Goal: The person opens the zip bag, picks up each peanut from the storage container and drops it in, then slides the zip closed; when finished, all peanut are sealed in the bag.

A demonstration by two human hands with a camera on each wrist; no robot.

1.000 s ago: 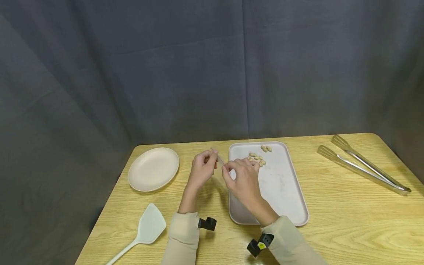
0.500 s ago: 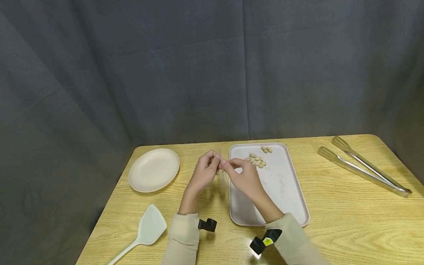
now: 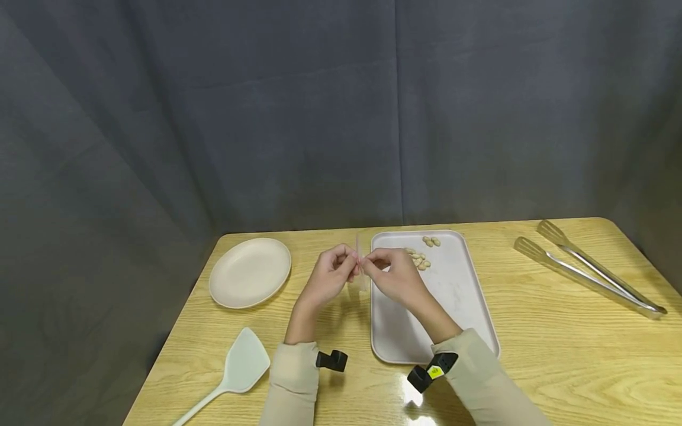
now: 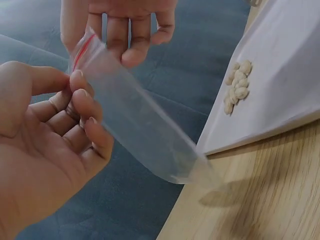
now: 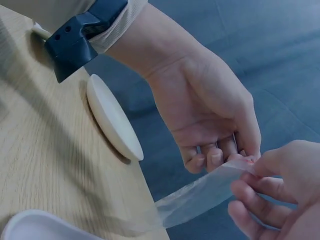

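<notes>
Two hands meet above the wooden table [image 3: 559,355], just left of the far end of a pale tray [image 3: 458,307]. Between them hangs a small clear bag [image 4: 140,130] with a red strip at its top. The left hand [image 3: 330,277] has its fingers curled and pinches one side of the bag's top with thumb and fingertips [image 4: 82,100]. The right hand [image 3: 395,275] pinches the other side of the top, its fingers curled too. The bag hangs down from both hands, off the table. A little pile of peanuts [image 3: 421,259] lies at the far end of the tray, close to the right hand. A round cream plate [image 3: 249,272] sits to the left. A white spatula [image 3: 234,370] lies near the left sleeve. Metal tongs [image 3: 586,269] lie far off to the right.
</notes>
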